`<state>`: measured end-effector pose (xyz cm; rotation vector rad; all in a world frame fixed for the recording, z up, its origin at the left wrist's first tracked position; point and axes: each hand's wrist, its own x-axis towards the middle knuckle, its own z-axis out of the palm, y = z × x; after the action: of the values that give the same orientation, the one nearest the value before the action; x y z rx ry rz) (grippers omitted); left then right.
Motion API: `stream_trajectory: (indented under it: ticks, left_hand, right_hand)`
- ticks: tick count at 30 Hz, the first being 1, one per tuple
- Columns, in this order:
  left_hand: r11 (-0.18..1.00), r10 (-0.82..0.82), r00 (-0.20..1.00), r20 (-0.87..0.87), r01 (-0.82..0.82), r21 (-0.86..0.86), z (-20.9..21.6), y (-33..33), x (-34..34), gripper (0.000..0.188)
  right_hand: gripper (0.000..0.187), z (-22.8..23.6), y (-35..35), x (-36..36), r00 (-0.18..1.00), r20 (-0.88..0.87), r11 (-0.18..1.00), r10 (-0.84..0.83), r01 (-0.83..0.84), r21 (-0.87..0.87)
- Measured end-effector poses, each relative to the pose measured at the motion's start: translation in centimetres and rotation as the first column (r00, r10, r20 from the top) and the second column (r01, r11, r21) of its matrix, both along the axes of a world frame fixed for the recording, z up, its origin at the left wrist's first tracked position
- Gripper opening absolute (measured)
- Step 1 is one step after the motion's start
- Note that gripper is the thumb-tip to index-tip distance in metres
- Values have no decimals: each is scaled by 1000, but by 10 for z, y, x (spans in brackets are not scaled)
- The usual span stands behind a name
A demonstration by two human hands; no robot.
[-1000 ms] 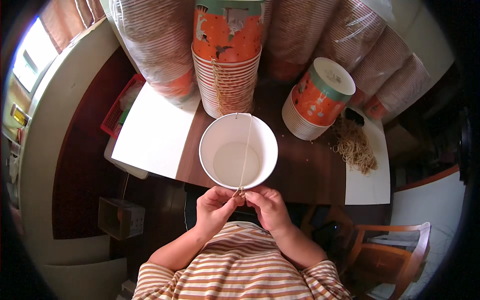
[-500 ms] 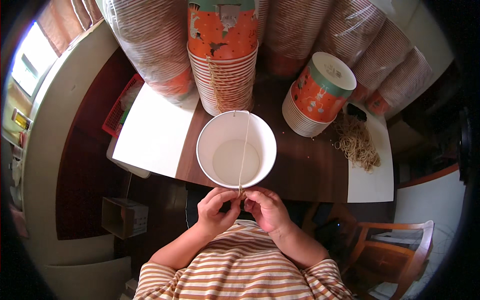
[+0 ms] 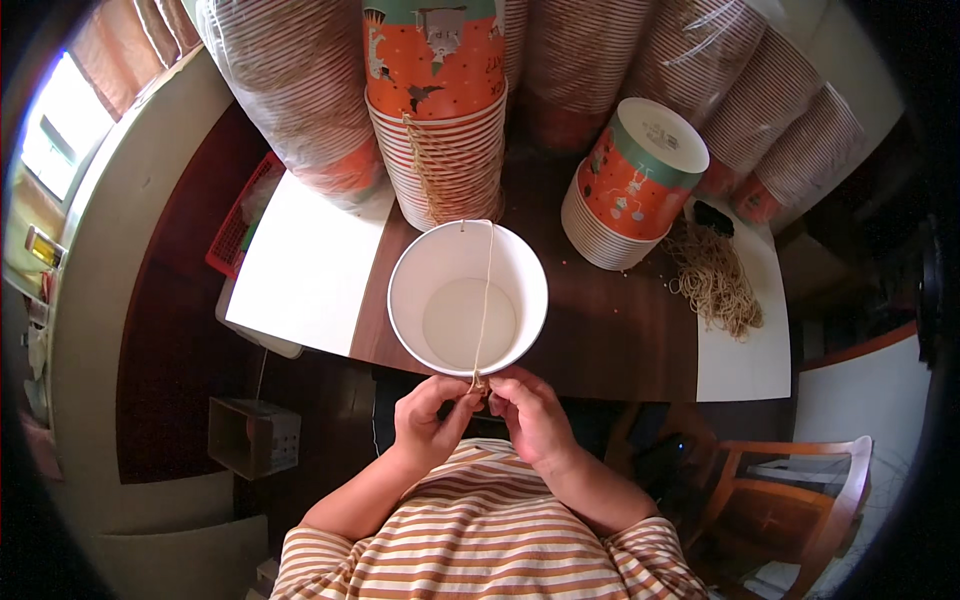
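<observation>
A white-lined paper bucket (image 3: pixel 470 310) stands mouth up at the near edge of the table. A thin beige cord (image 3: pixel 487 290) crosses its mouth from a hole in the far rim to the near rim. There my left hand (image 3: pixel 430 415) and my right hand (image 3: pixel 532 415) are close together, fingers pinched on the cord at a small knot just outside the rim. The cord's exact path between the fingertips is too small to make out.
Behind the bucket rises a tall stack of orange buckets (image 3: pixel 440 150) with cords hanging down it. A shorter upside-down stack (image 3: pixel 630 190) stands right of it, beside a heap of loose cords (image 3: pixel 722 280). Plastic-wrapped stacks (image 3: pixel 300 90) line the back. A wooden chair (image 3: pixel 790 500) is lower right.
The cord at the near rim now shows a small loop or knot between my fingers. Both hands stay at the rim, and the whole view has shifted slightly.
</observation>
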<state>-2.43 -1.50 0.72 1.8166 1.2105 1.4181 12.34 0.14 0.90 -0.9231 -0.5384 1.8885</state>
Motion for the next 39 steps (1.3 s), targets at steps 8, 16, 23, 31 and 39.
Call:
stream_trajectory:
  ticks: [8, 16, 23, 31, 39]
  left_hand:
    - [894, -5, 829, 559, 254, -369, -3, -9, -2, 10]
    - [889, 35, 778, 627, 262, -376, -8, -5, -7, 13]
    - [880, 53, 710, 702, 300, -370, -7, -4, -4, 11]
    - [902, 55, 745, 665, 248, -353, -10, -6, -3, 10]
    - [896, 68, 734, 676, 253, -364, -9, -3, -3, 12]
  right_hand:
    - [16, -4, 3, -2, 994, -50, 995, 101, -100, 25]
    - [14, -3, 3, -1, 999, 1, 994, 46, -46, 94]
    - [18, -3, 2, 4, 988, 152, 971, 30, -64, 228]
    - [15, -1, 0, -5, 997, 65, 966, 46, -61, 252]
    - [9, -11, 1, -8, 965, 250, 930, -84, -14, 366]
